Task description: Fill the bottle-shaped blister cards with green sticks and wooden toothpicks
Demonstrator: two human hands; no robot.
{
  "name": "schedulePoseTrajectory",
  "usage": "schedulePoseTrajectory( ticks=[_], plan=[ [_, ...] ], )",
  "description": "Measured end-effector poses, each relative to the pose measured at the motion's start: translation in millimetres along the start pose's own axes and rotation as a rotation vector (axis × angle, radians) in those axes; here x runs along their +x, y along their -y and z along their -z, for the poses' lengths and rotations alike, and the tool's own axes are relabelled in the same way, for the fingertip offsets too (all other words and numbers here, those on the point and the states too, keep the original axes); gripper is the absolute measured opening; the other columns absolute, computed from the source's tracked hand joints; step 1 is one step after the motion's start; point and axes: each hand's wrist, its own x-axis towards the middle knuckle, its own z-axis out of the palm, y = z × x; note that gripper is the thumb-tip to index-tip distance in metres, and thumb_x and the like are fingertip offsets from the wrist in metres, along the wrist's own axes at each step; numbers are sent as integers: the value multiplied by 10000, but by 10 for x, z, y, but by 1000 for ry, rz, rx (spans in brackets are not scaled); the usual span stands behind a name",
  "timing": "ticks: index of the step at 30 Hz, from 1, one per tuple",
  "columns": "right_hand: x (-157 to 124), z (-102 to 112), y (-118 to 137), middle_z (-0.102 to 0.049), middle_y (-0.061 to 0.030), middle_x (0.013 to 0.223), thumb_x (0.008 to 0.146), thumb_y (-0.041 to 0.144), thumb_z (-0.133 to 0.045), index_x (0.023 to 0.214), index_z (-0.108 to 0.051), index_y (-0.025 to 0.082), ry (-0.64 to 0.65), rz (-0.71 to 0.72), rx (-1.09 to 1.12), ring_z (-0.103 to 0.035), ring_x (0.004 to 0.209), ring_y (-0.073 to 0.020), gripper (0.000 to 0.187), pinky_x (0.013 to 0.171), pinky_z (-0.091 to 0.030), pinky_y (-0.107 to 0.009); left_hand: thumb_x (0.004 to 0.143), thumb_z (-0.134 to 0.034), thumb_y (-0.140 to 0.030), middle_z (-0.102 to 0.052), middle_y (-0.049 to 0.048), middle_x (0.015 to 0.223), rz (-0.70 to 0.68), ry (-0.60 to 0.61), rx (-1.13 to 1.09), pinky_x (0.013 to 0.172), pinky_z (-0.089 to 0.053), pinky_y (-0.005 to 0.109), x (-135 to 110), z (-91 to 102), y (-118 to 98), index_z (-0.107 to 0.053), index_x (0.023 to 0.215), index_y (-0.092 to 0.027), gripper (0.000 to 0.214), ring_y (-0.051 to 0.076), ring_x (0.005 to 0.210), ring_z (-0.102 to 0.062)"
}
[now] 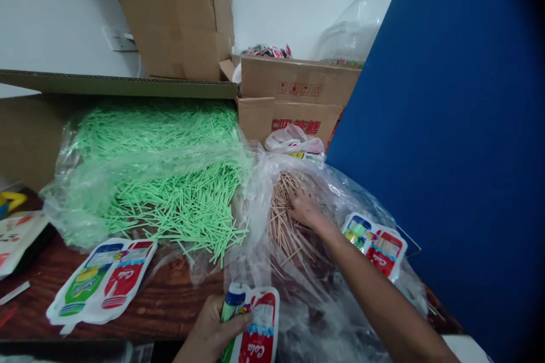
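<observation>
Near the front edge, my left hand (217, 326) is closed around a bottle-shaped pouch (259, 323), its thumb across the front. The pouch has a green half with green sticks showing and a red half marked Cola. My right hand (304, 209) reaches into a heap of thin brown candy sticks (281, 204) lying in clear plastic. Its fingers are curled among the sticks, the tips partly hidden. To the left, a large heap of thin green candy sticks (183, 198) spills from a clear bag in a carton.
One double pouch (104, 281) lies at left on the dark wooden table (179, 300), another pouch (378, 244) at right by my forearm. Cardboard boxes (298, 79) stand behind. A blue panel (447, 125) bounds the right side. Clear plastic sheeting (315, 317) covers the front right.
</observation>
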Motion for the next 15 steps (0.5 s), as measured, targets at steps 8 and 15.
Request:
schedulePoseTrajectory(
  ticks=[8, 15],
  plan=[
    [209, -305, 47, -581, -206, 1176, 848, 101, -411, 987, -653, 108, -29, -45, 4, -464, 1140, -327, 279, 966, -265, -445, 635, -744, -499, -511, -13, 535, 7, -43, -64, 492, -310, 207, 10, 90, 35, -595, 588, -125, 405, 98, 506, -399],
    [105, -266, -213, -670, -54, 733, 883, 209, -411, 773, -638, 171, -103, -83, 346, -597, 725, -196, 255, 739, -409, -303, 627, -760, -490, -599, 19, 561, 23, -75, -123, 507, -351, 215, 2, 140, 151, -657, 645, -108, 396, 113, 506, -471]
  ],
)
